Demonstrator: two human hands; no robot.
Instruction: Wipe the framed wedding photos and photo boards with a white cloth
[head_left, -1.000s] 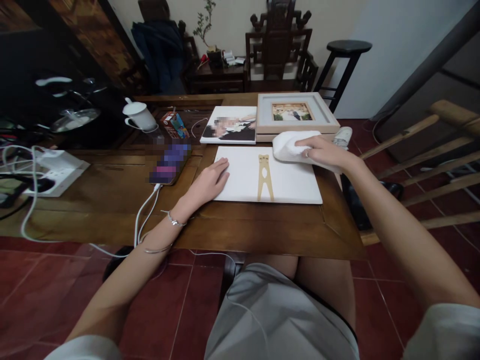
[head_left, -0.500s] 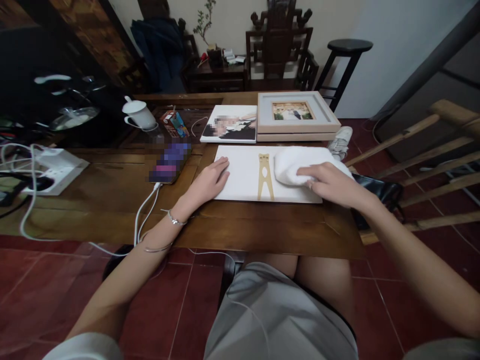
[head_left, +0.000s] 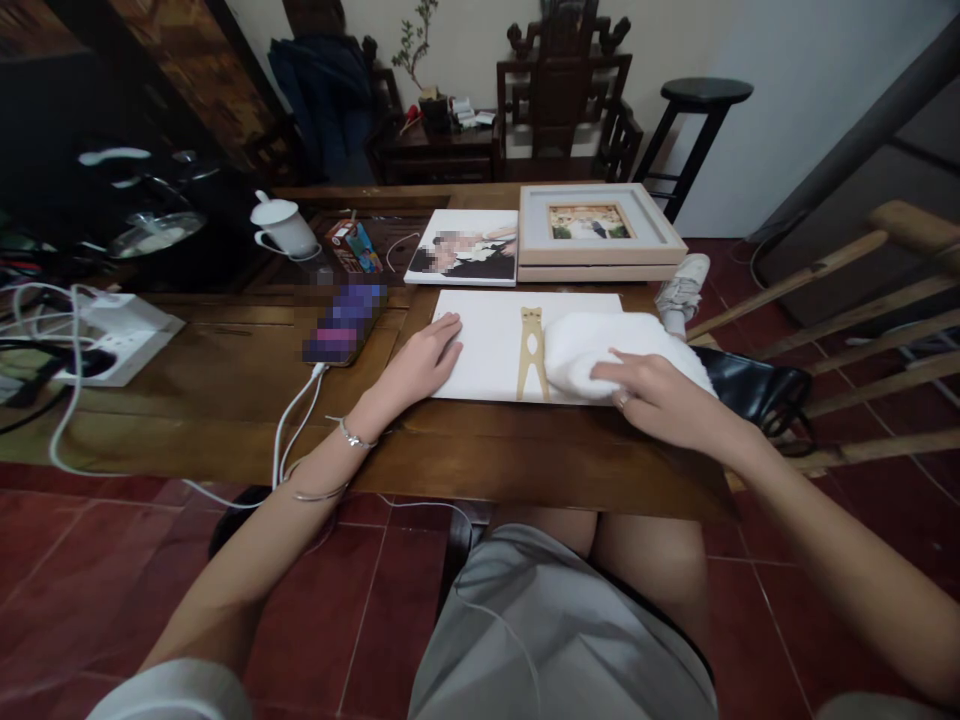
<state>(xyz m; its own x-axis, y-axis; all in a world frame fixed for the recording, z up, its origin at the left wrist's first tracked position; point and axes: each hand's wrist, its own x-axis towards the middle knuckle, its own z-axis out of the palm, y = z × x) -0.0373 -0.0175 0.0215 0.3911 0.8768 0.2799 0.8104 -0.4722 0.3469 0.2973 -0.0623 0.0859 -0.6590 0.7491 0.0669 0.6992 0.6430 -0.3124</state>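
A flat white panel (head_left: pixel 484 345) with a gold cat-shaped figure (head_left: pixel 531 352) on it lies on the wooden table. My left hand (head_left: pixel 431 355) rests flat on the panel's left edge, fingers stretched out and thumb slightly apart. On the right half, my right hand (head_left: pixel 652 395) grips a bunched white fluffy cloth (head_left: pixel 600 345) and presses it against the panel. The cloth covers the panel's right part and touches the gold figure's right side. Some of my right fingers are hidden in its folds.
Behind the panel lie a photo panel (head_left: pixel 472 262) and stacked picture frames (head_left: pixel 600 255). Left of it are a charging phone (head_left: pixel 345 325), a small box (head_left: pixel 356 245), a lidded white cup (head_left: pixel 287 228) and a power strip (head_left: pixel 139 345). A wooden chair (head_left: pixel 847 255) stands right.
My right hand has drawn the cloth toward the panel's near edge, baring some of its far right part. My left hand stays in place on the panel. The view has shifted slightly.
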